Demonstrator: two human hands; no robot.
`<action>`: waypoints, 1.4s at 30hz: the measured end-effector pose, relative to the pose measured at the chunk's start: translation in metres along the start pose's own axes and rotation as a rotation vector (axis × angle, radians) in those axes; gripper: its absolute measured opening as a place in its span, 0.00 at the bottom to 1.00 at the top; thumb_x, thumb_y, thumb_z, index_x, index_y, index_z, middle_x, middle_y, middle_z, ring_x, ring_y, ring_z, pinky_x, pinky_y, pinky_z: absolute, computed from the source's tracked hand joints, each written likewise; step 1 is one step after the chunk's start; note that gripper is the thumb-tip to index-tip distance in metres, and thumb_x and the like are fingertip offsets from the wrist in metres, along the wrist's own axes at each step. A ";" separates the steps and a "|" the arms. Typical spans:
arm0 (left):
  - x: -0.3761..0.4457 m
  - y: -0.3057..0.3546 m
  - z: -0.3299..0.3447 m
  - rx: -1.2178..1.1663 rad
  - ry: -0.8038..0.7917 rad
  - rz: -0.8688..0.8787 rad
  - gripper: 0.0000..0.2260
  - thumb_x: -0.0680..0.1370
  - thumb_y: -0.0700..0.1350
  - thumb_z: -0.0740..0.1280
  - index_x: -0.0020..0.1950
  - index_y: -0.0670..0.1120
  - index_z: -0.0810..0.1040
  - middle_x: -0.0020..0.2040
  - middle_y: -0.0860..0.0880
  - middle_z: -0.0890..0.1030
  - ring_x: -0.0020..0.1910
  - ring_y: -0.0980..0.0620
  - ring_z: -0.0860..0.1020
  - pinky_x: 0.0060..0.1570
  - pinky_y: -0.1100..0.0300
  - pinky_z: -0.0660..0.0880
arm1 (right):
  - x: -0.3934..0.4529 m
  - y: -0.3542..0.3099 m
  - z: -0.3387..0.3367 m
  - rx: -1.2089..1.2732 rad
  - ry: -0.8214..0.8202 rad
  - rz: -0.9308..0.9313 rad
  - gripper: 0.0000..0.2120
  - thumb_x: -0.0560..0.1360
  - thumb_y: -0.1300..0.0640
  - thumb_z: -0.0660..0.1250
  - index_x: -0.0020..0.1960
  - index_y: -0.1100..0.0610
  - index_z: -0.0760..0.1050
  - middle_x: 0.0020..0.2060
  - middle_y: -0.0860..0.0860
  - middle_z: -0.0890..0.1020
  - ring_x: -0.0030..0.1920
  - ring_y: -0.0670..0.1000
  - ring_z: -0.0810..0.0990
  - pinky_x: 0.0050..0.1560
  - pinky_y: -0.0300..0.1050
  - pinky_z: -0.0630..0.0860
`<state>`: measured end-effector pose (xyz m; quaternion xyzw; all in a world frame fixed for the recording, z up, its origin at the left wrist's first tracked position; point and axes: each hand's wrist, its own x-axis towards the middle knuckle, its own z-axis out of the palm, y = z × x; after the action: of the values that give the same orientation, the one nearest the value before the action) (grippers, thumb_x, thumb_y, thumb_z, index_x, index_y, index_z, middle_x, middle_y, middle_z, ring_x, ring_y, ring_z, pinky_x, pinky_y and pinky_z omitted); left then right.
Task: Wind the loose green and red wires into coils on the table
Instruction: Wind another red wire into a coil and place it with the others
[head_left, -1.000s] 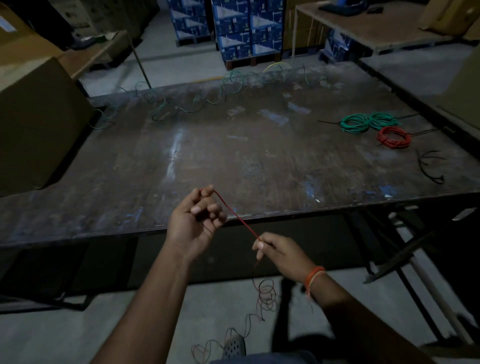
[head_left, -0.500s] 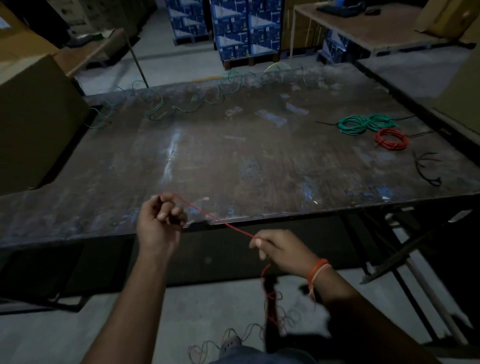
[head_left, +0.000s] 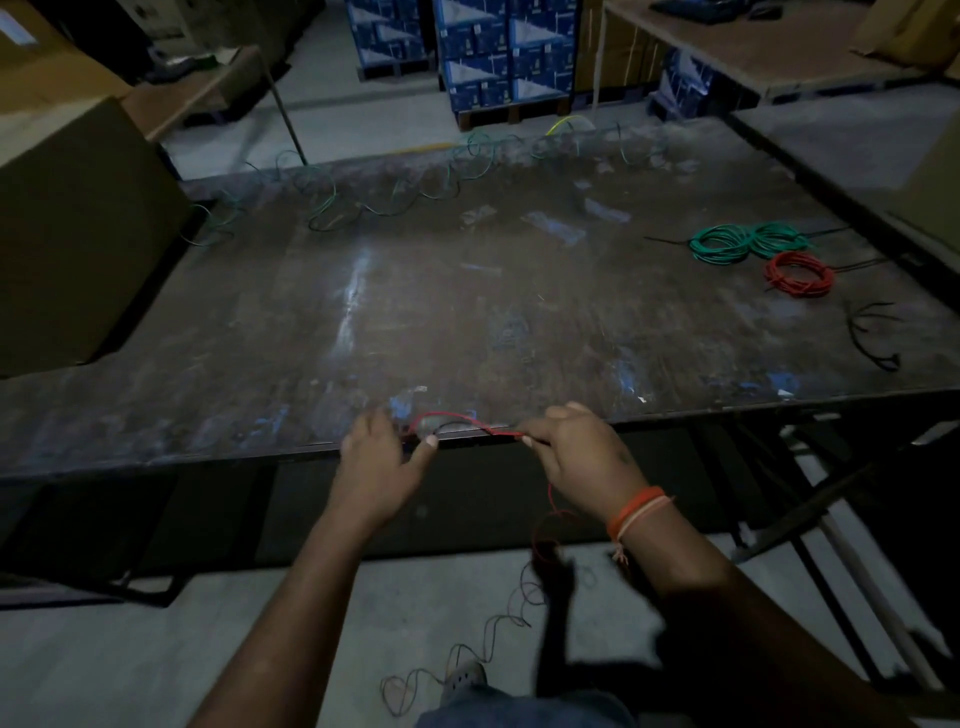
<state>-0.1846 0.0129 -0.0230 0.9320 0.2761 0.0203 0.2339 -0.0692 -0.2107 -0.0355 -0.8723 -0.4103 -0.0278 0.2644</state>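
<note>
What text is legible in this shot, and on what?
None legible.
Blue boxes beyond the table: white printed panels, too blurred to read.
Cardboard box at left: pale label, too small to read.
Table, wire coils: no print visible.

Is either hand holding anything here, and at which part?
Both hands hold the red wire at its upper end: left hand by a small loop, right hand pinching just beyond it.

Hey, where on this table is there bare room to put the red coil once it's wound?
The wide middle of the table lies bare, between the loose green wire along the far edge and your hands. It is crowded at the right: green coils, red coil, black ties.
</note>
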 end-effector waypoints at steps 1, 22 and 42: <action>-0.001 -0.001 -0.004 0.100 0.076 0.002 0.32 0.78 0.60 0.66 0.72 0.38 0.66 0.70 0.35 0.68 0.70 0.35 0.66 0.68 0.45 0.67 | 0.000 0.001 -0.001 -0.003 0.015 -0.020 0.08 0.79 0.58 0.67 0.54 0.52 0.84 0.39 0.52 0.78 0.44 0.54 0.73 0.42 0.45 0.70; -0.011 0.005 0.003 -0.612 -0.088 0.382 0.16 0.81 0.56 0.61 0.40 0.47 0.75 0.32 0.47 0.75 0.32 0.53 0.74 0.36 0.54 0.72 | 0.009 0.021 -0.032 0.410 0.584 0.218 0.06 0.80 0.63 0.66 0.50 0.55 0.79 0.43 0.52 0.80 0.44 0.48 0.78 0.47 0.39 0.74; -0.056 0.080 -0.028 -1.510 -0.842 0.278 0.10 0.76 0.47 0.72 0.52 0.43 0.77 0.34 0.47 0.81 0.23 0.60 0.77 0.18 0.71 0.59 | -0.009 0.032 0.034 0.178 0.031 0.225 0.11 0.80 0.50 0.54 0.46 0.51 0.73 0.41 0.54 0.80 0.43 0.59 0.78 0.43 0.57 0.75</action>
<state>-0.1967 -0.0633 0.0426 0.4832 -0.0366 -0.1198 0.8665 -0.0577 -0.2174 -0.0815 -0.8854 -0.3064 0.0250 0.3485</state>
